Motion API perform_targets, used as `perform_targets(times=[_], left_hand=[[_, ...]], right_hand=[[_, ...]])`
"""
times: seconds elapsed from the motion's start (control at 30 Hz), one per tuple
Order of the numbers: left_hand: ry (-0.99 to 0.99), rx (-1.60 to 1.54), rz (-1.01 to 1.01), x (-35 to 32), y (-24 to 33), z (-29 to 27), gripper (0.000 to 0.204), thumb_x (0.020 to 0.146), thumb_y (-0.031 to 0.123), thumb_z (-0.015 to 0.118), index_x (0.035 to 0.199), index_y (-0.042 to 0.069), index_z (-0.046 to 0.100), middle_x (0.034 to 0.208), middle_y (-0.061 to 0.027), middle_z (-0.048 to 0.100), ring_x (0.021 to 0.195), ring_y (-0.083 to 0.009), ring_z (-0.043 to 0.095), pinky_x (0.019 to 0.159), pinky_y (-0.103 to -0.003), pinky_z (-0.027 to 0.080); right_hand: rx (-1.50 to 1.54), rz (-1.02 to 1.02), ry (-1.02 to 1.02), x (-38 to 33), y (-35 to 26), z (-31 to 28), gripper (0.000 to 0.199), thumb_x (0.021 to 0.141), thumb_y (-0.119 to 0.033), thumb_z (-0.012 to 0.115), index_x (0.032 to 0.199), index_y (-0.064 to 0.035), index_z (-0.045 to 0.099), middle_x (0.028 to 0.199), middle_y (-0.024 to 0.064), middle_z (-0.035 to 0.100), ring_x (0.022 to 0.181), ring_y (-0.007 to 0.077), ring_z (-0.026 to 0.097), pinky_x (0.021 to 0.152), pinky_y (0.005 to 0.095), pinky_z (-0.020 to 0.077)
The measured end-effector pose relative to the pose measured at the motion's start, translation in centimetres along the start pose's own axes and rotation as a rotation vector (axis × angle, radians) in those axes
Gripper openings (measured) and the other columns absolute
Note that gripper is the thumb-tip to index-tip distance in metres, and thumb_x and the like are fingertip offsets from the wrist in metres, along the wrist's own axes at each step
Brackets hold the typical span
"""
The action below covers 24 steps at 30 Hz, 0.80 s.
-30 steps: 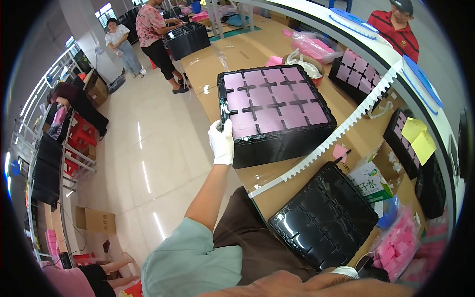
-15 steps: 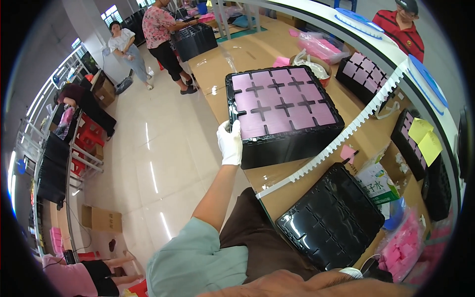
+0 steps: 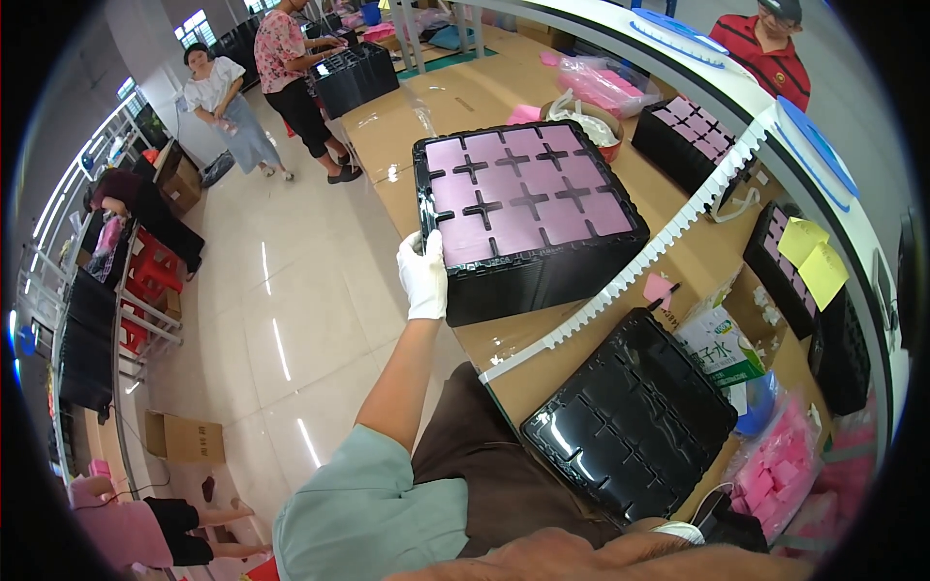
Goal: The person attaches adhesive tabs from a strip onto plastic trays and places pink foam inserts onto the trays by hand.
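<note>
Tray stack [image 3: 542,283], black, on the cardboard-topped table [image 3: 380,155]; gloved left hand [image 3: 423,279] clasps its near-left corner, while the right hand [image 3: 681,531], mostly hidden, cannot be read. Good steadying probably means light, level pressure, clear of the mauve inserts [image 3: 513,229] filling the stack's top. A plastic bag [image 3: 802,436] holds pink pieces [image 3: 760,494].

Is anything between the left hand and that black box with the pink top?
Nothing visible: the gloved left hand touches the black box at its near left corner.
</note>
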<state>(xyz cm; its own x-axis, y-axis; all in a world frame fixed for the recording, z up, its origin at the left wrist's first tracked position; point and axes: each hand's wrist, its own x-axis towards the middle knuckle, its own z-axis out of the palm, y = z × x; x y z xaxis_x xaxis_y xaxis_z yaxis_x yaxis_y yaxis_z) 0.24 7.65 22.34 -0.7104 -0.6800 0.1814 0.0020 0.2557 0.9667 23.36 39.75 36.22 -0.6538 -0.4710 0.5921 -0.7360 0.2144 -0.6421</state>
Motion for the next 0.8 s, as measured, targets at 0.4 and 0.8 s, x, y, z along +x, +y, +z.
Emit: perform_targets(times=[0.4,0.8], left_hand=[[0.004,-0.030,0.012,-0.3,-0.1,0.2,0.044,0.086,0.031,0.067,0.110,-0.005,0.059,0.101,-0.0160,0.062,0.091,-0.0229,0.060,0.083,-0.035,0.047],[0.025,0.386,0.654,-2.4,3.5,-2.4,0.037,0.086,0.027,0.066,0.115,0.004,0.061,0.120,-0.0177,0.051,0.112,-0.0328,0.049,0.094,-0.042,0.041]], right_hand=[[-0.133,0.024,0.084,0.0,-1.9,0.0,0.024,0.083,-0.024,0.057,0.069,-0.0060,0.065,0.072,0.0039,0.064,0.070,0.0216,0.062,0.061,0.0310,0.0489],[-0.393,0.242,0.260,8.3,8.7,1.3,0.019,0.085,-0.018,0.058,0.069,-0.0064,0.058,0.069,0.0097,0.055,0.063,0.0301,0.056,0.058,0.0363,0.0454]])
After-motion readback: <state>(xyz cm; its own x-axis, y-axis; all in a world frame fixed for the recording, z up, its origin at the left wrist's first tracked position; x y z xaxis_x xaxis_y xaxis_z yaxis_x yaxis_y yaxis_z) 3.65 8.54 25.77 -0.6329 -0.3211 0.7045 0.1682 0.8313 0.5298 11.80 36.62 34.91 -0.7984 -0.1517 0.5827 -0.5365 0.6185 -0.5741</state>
